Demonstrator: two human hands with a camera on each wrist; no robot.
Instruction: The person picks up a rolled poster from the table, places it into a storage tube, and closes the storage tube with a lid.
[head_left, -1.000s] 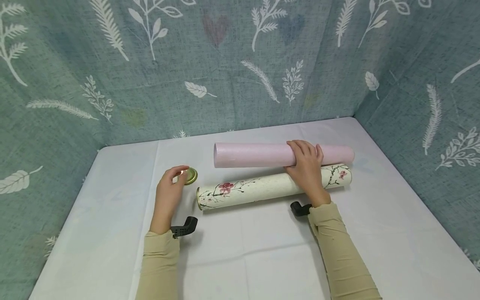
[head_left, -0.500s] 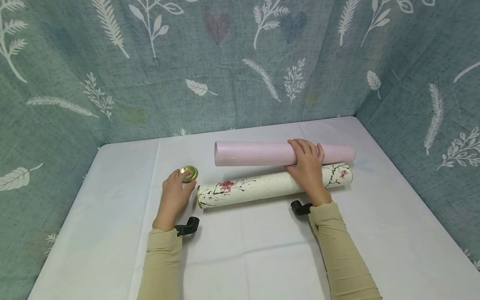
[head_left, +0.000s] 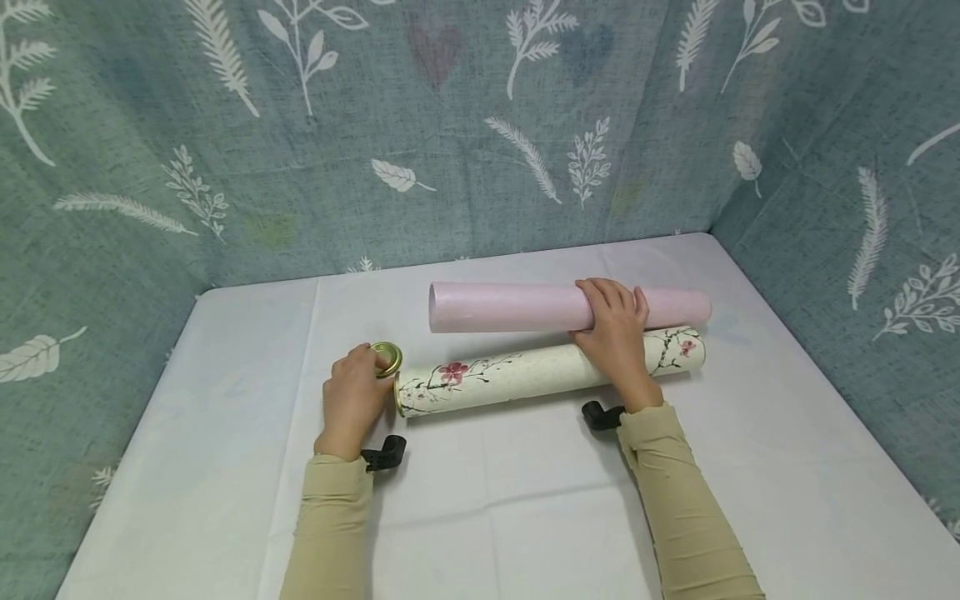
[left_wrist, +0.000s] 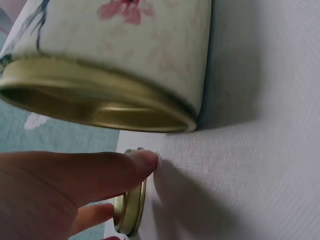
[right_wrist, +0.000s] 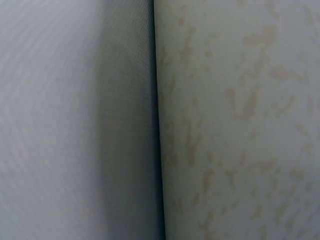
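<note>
My left hand [head_left: 352,396] pinches a round gold lid [head_left: 389,355] between thumb and fingers, beside the left end of a flower-printed cylinder tube [head_left: 510,379]. In the left wrist view the lid [left_wrist: 131,212] stands nearly on edge, partly hidden behind the thumb. Just above it in that view is the tube's gold-rimmed end [left_wrist: 120,107], which shows a recessed inside. My right hand [head_left: 617,333] grips a pink roll [head_left: 510,308] behind the tube, fingers over its top and thumb on the near side. The roll's left end is hollow. The tube's pale side [right_wrist: 240,120] fills much of the right wrist view.
Both cylinders lie on a table with a white cloth [head_left: 480,517]. A green leaf-patterned curtain [head_left: 465,167] hangs along the back and both sides. Black wrist camera mounts [head_left: 384,452] stick out beside the wrists.
My left hand has moved right and taken hold of the gold lid, which has shifted slightly right and down toward the tube's end. The right hand stays on the pink roll.
</note>
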